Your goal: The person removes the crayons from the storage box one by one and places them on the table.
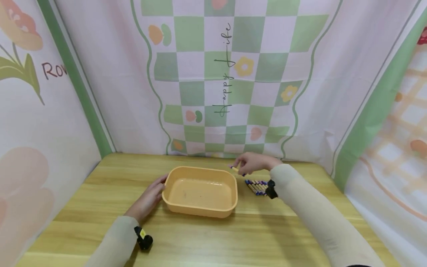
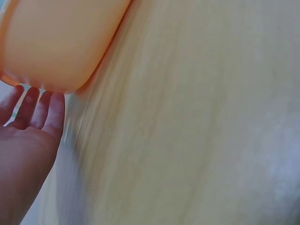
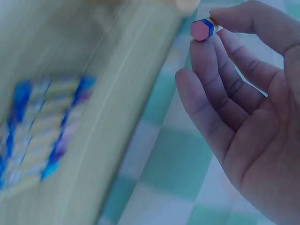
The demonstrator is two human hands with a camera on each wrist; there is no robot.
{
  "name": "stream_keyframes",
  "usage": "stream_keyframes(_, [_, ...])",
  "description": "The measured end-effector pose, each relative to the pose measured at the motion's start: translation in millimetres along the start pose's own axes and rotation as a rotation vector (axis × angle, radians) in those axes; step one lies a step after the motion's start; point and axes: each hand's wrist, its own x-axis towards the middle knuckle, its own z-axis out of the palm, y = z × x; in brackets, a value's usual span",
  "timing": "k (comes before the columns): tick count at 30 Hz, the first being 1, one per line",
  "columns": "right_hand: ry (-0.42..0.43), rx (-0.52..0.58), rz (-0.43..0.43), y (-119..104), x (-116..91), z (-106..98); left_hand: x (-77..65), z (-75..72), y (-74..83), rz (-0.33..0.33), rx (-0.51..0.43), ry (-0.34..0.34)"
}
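Note:
An orange plastic basin (image 1: 203, 211), rectangular with rounded corners, stands on the wooden table with nothing inside. My left hand (image 1: 146, 202) touches its left end; in the left wrist view the fingertips (image 2: 55, 101) meet the basin's wall with the fingers fairly straight. Past the basin's right end, above the table, my right hand (image 1: 255, 163) pinches a crayon (image 3: 200, 31) between thumb and fingers. That crayon has a pink hexagonal end and a blue band. Several more crayons (image 1: 255, 187) lie side by side below the right hand, partly covered by the wrist camera in the head view.
The wooden table (image 1: 213, 241) runs back to a hanging cloth (image 1: 190, 33) with green and white checks. More printed cloth hangs at the left and right sides. Black wrist cameras (image 1: 144, 239) are strapped on both sleeves.

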Motion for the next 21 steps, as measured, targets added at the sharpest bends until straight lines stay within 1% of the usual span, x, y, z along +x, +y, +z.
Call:
stream_keyframes(6, [0.050,0.062,0.070,45.3,-37.2,-9.2,-1.0,0.6,-0.1,0.018,-0.006,-0.010])
stream_keyframes(11, [0.075,0.140,0.125,83.2,-62.9,-1.9,-1.9,1.9,0.5,0.017,-0.002,-0.008])
stream_keyframes(15, [0.103,0.153,0.150,109.2,-76.3,8.4,-2.4,2.5,1.5,0.015,0.002,-0.004])
stream_keyframes(17, [0.128,0.140,0.159,118.6,-81.3,13.0,-2.5,2.7,1.8,0.015,0.005,0.000])
stream_keyframes(21, [0.151,0.136,0.157,133.1,-88.3,20.4,-2.7,3.0,1.8,0.018,0.009,-0.005])
